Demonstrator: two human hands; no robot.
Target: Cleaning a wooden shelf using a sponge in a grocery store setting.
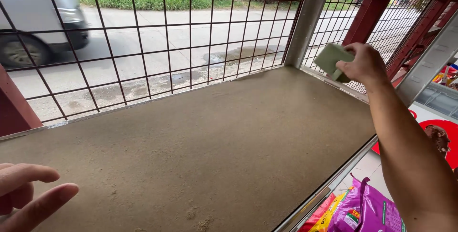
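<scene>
My right hand (365, 64) is raised over the far right corner of a dusty brown shelf board (200, 146) and grips a pale green sponge (332, 59). The sponge hangs just above the board's back edge, close to the grey metal upright (307, 19). My left hand (28, 191) rests at the near left of the board with its fingers apart and nothing in it. Small crumbs of dirt (198, 217) lie on the board near the front edge.
A red wire grid (143, 36) closes the back of the shelf; beyond it lie a road and a parked grey vehicle (38, 17). Red frame posts (369, 10) stand at the right. Below the shelf's front edge lie a purple bag (367, 210) and other coloured packages.
</scene>
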